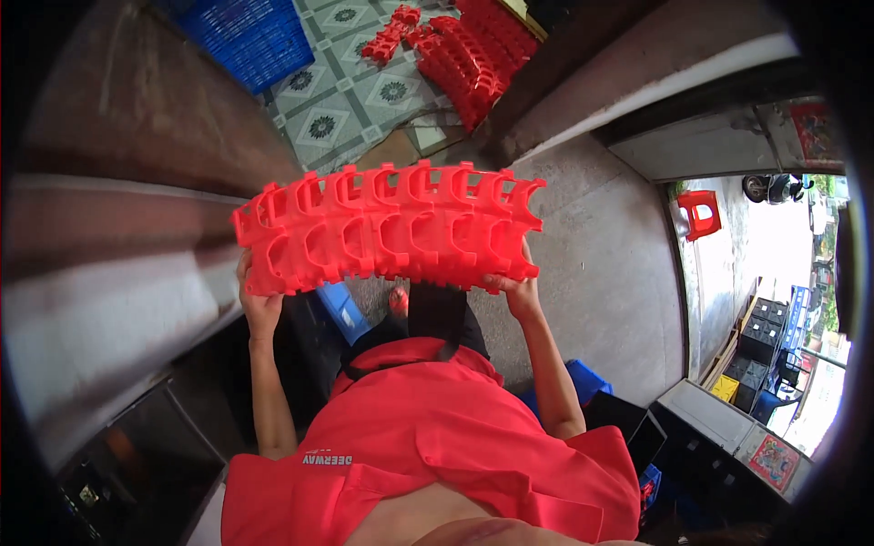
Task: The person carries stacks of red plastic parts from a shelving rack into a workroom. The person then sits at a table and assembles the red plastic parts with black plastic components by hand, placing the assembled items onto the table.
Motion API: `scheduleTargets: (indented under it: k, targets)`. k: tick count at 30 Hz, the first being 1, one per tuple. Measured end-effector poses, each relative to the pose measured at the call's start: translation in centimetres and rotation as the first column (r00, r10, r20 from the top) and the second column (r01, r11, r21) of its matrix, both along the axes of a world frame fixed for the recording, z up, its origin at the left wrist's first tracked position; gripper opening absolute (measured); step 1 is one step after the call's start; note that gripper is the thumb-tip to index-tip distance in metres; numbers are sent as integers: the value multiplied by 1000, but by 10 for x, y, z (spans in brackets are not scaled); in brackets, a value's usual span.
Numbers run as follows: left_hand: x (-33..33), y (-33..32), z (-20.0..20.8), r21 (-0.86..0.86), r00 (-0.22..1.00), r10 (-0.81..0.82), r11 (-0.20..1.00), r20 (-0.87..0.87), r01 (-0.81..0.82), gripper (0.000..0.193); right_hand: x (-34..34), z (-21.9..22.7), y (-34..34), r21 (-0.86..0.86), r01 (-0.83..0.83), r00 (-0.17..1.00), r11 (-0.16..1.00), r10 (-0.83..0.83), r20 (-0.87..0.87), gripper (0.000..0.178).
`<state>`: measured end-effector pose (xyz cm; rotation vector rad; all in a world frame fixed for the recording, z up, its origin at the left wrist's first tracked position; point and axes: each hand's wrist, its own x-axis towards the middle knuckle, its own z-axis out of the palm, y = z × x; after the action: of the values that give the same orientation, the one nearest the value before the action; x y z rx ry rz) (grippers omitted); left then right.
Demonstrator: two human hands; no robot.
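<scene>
The concrete floor spreads wide to the right, giving room to turn toward the bright doorway, while a wall crowds the left. A curved red plastic part is held raised above the floor. Ahead, on the tiled floor, a pile of red parts lies along the right edge, and a blue crate fills the left edge. Fingers curled, the left hand and right hand grip the part's opposite ends.
</scene>
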<state>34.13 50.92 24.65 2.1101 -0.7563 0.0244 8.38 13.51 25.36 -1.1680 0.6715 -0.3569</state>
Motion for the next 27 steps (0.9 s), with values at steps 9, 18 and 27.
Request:
scheduleTargets:
  k: [9,18,27]
  targets:
    - [221,-180,-47,53,996,6,999,84,-11,59,225,-77,-180,82,-10,1000,997,11,-10,109]
    - [458,-393,-130,170,972,-219,964,82,203,59,378,-167,-307,205,190,981,960,-193,-8,97]
    - [621,-680,-259,68,795,-606,794,-2,605,58,454,-292,-408,286,637,755,716,-654,-46,61]
